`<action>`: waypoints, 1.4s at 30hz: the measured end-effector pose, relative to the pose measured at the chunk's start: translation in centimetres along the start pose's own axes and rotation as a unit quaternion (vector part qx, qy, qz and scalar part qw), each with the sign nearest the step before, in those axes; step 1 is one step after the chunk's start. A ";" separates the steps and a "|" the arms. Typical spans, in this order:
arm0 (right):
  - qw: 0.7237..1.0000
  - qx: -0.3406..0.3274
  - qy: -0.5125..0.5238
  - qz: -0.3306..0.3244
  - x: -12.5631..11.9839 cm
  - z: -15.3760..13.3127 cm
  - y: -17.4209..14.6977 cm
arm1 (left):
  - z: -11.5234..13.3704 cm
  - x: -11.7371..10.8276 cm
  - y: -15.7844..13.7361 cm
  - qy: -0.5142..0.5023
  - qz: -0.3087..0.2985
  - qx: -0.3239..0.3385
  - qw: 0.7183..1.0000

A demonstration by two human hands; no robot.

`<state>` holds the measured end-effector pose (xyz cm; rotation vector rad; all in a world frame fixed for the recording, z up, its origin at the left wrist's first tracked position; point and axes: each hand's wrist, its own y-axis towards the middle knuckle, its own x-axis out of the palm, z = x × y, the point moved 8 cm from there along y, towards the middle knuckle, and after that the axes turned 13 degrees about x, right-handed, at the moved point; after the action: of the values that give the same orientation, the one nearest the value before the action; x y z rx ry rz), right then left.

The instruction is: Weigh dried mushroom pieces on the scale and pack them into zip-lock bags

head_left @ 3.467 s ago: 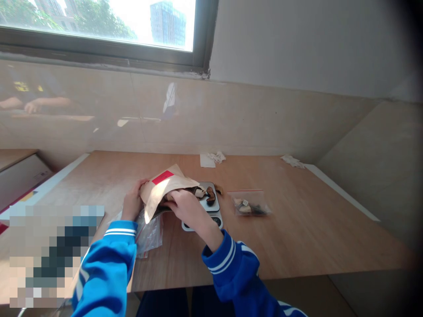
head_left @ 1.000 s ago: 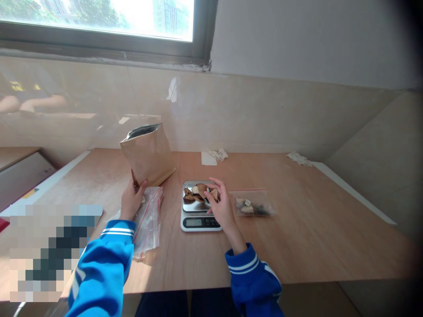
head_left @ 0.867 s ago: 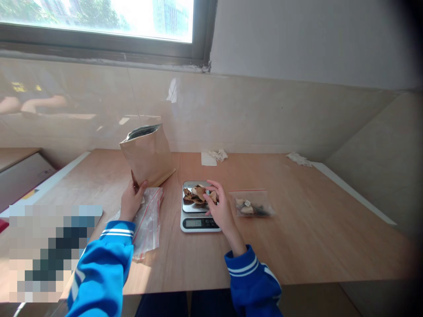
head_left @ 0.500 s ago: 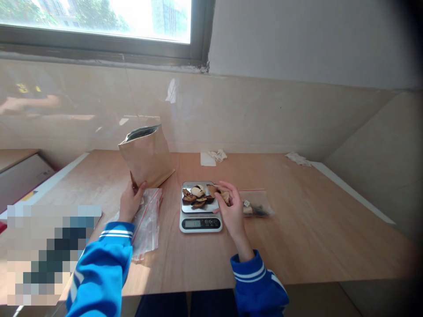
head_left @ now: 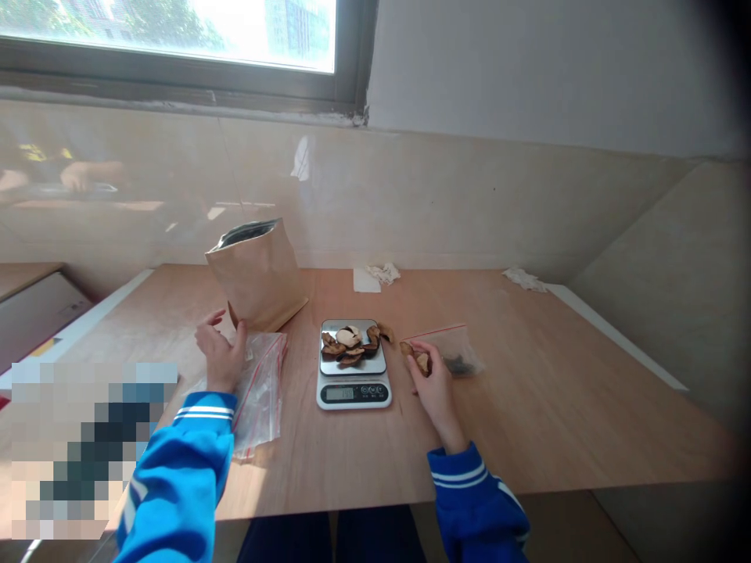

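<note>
My right hand [head_left: 432,383] pinches a brown dried mushroom piece [head_left: 421,361] to the right of the kitchen scale [head_left: 354,396]. Several dried mushroom pieces lie on the scale's metal plate, among them a pale, cracked one [head_left: 349,337]; a curled piece [head_left: 386,333] juts past the plate's right edge. The display is lit, its digits blurred. With fingers apart and nothing visible in them, my left hand [head_left: 221,356] is at the lower left of the upright, open kraft paper bag [head_left: 258,274]. Beside that hand lie clear zip bags [head_left: 258,407] with red seals.
Partly behind my right hand is a small zip bag [head_left: 454,348] with dark contents. A white paper [head_left: 367,280] and crumpled tissues [head_left: 384,273] lie by the wall, another tissue [head_left: 525,280] farther right. A pixelated patch covers the lower left. The wooden table [head_left: 557,422] ends near my lap.
My right hand has moved right, off the scale, with a mushroom piece in it; a curled piece remains at the plate's edge. The fingers of my left hand have spread beside the kraft bag.
</note>
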<state>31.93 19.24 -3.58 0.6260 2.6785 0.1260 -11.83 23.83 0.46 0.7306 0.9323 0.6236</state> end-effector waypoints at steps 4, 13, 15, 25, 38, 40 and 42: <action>0.999 -0.021 -0.017 -0.020 0.5 -0.1 0.0 | 1.1 -1.0 -0.2 0.015 0.020 0.023 0.999; 0.996 -0.071 -0.037 -0.030 0.8 -0.7 -0.3 | 1.3 -1.2 -0.2 -0.033 0.006 0.013 0.999; 0.995 -0.079 -0.048 -0.037 1.0 -0.6 -0.4 | 1.4 -1.2 -0.2 -0.044 0.003 0.013 0.999; 0.989 -0.109 -0.084 -0.052 1.3 -1.1 -1.0 | 1.8 -1.2 -0.1 -0.047 0.007 0.022 0.999; 0.994 -0.101 -0.037 -0.012 1.1 -2.8 -2.5 | 1.5 -1.1 0.0 -0.057 0.025 0.011 0.998; 0.990 -0.134 -0.027 -0.023 1.4 -3.3 -3.0 | 1.5 -1.0 0.0 -0.060 0.025 0.012 0.998; 0.984 -0.175 -0.029 -0.029 1.6 -4.0 -3.5 | 1.5 -1.0 0.0 -0.061 0.025 0.010 0.998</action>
<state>27.58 16.80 -1.03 0.4331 2.5278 0.5411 -11.02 22.64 1.50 0.8024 0.8111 0.6068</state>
